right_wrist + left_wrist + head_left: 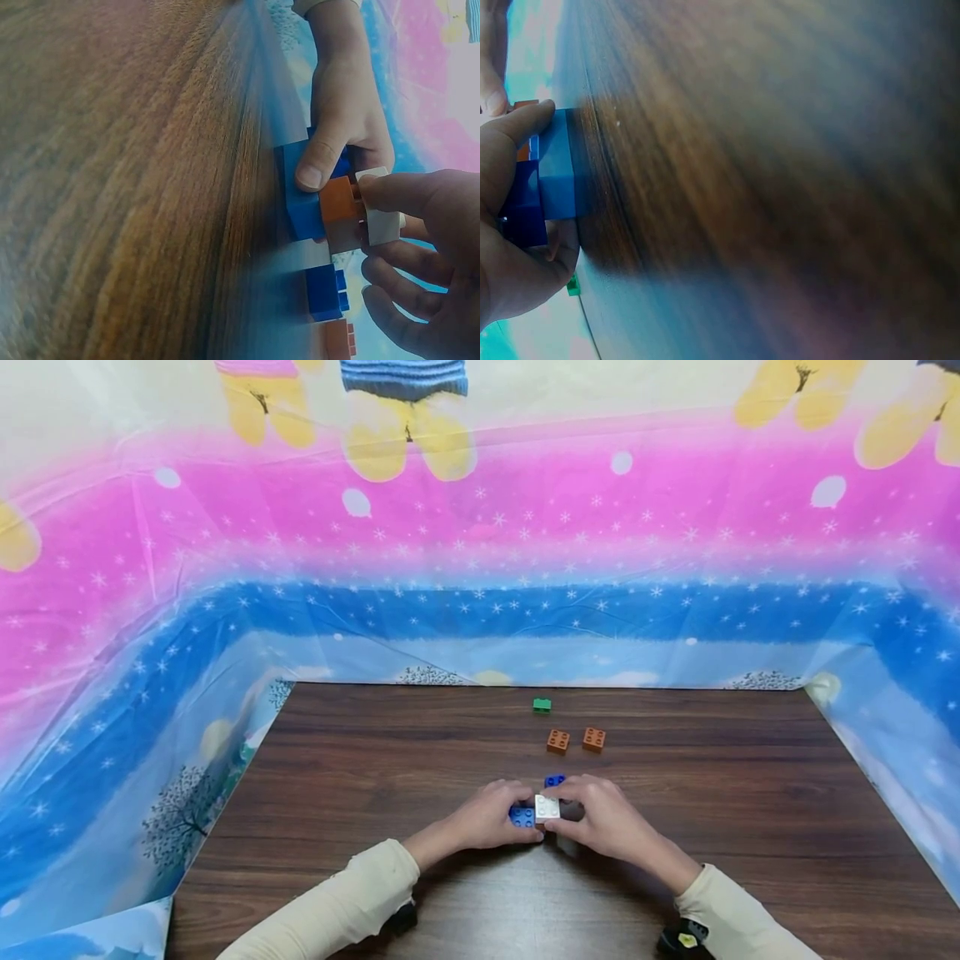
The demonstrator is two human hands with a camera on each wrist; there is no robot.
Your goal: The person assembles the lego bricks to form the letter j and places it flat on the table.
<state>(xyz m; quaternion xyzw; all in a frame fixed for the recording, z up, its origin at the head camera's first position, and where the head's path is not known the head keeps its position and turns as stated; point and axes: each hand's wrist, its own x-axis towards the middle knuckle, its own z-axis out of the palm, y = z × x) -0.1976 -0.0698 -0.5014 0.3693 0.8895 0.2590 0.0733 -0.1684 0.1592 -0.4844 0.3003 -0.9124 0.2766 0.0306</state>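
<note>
Between finger and thumb, my left hand [486,815] grips a small brick stack. Its bottom is a lighter blue brick [301,206]. On top of that sit a dark blue brick [525,206] and, beside it, an orange brick [341,214]. My right hand [609,817] pinches a white brick [547,807] right over the orange one. In the right wrist view the white brick is slightly tilted, and orange studs show in the gap between the two. The left thumb [319,161] lies against the lighter blue brick's side.
Just behind the hands lies a loose blue brick [555,781]. Farther back are two orange bricks, a left one [557,742] and a right one [594,740], then a green brick [542,705]. A printed cloth [480,610] rises along the far edge of the wooden table [360,735].
</note>
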